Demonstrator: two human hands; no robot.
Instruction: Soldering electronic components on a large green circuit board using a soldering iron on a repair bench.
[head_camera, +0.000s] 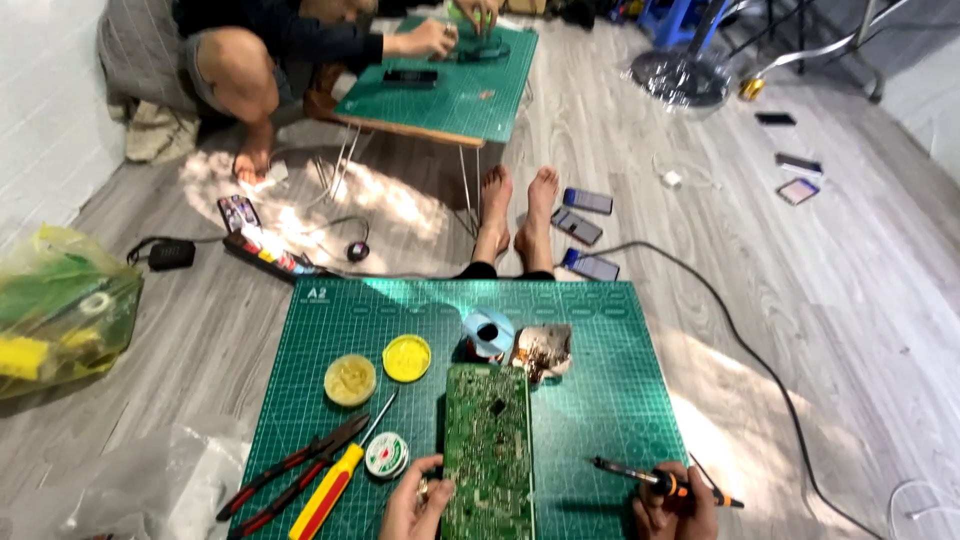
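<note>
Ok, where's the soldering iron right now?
In the head view the soldering iron is at the lower right of the green cutting mat, held in the right hand, its tip pointing left toward the green circuit board.

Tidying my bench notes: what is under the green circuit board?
The circuit board lies on the green cutting mat; the mat beneath it is covered, and anything else there cannot be seen.

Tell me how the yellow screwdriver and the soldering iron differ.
The yellow screwdriver lies untouched on the green mat, left of the circuit board; the soldering iron is held in the right hand, right of the board. The screwdriver's handle is yellow and red, the iron's dark with orange. Both are slender.
</note>
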